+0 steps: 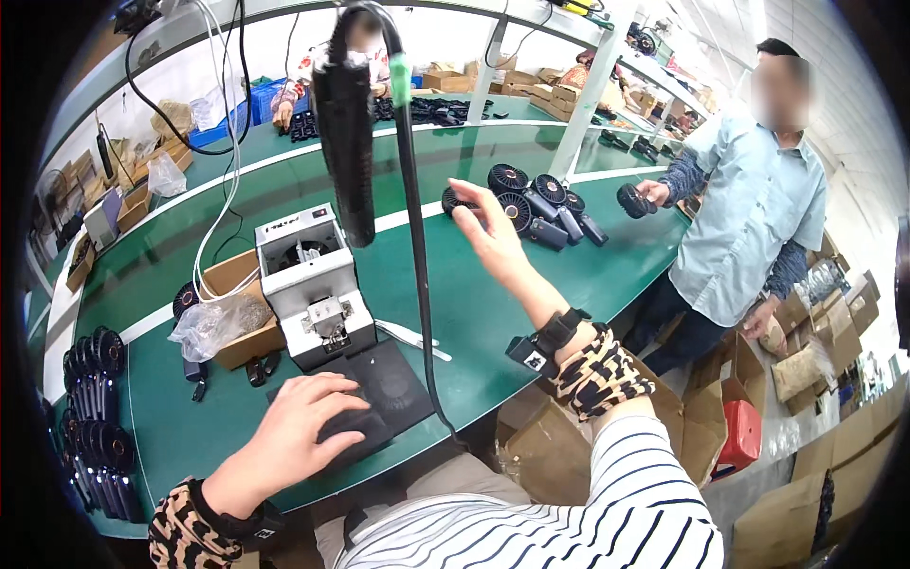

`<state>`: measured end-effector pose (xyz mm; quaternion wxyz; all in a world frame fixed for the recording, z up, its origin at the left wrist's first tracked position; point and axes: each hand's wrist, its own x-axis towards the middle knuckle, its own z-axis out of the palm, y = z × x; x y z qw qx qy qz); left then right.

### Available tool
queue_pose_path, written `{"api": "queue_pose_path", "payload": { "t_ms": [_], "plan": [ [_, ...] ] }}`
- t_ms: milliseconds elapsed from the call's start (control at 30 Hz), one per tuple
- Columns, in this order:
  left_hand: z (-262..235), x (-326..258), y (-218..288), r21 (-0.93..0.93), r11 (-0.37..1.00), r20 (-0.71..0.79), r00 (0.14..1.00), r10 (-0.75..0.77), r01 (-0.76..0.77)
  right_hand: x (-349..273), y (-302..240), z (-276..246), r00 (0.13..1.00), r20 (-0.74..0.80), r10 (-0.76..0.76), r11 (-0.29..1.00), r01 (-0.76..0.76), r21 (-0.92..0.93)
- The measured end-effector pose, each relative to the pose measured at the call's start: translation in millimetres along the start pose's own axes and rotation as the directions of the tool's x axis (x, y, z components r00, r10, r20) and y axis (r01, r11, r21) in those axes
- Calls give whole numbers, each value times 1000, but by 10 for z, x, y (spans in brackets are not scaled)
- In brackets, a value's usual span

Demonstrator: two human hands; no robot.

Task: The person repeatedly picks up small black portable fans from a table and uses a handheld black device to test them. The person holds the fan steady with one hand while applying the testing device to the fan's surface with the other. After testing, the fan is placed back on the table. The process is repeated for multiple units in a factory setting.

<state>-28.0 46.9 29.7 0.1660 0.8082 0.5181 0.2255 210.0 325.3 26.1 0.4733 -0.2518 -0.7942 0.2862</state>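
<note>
My left hand (308, 424) rests with fingers apart over a black mat (389, 379) at the table's near edge, with nothing in its grip. My right hand (491, 237) is stretched out over the table, thumb and fingers apart. At its fingertips is a black handheld fan (449, 200), partly hidden by the hand; whether they touch I cannot tell. Just right of that hand lies a group of dark handheld fans (548, 190). A grey-white bench machine with a metal fixture (332, 324) stands behind the mat, and white tweezers (412, 339) lie beside it.
A black hanging tool (346, 142) and its cable (417, 237) cross the middle. Rows of dark fans (100, 427) stand at the left. A cardboard box (248, 332) holds a plastic bag. On the right a person (749, 209) holds a fan (635, 200); another person sits across.
</note>
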Motion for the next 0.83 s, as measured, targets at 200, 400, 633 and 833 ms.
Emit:
{"api": "queue_pose_path", "payload": {
  "t_ms": [200,400,633,833],
  "plan": [
    [431,737,-23,-91,991,98,989,111,-102,-330,1622,-1266,923,-326,207,841,-338,-423],
    [857,1407,-123,-112,991,115,990,81,-68,-925,1989,-2054,813,-535,228,654,-535,-534],
    [1247,2219,-116,-162,979,-21,991,-129,123,-533,2534,-2816,786,-566,248,596,-584,-551],
    [1460,2705,-227,-135,971,-124,969,-213,196,-56,2796,-2646,790,-329,517,728,-608,-316]
  ]
}}
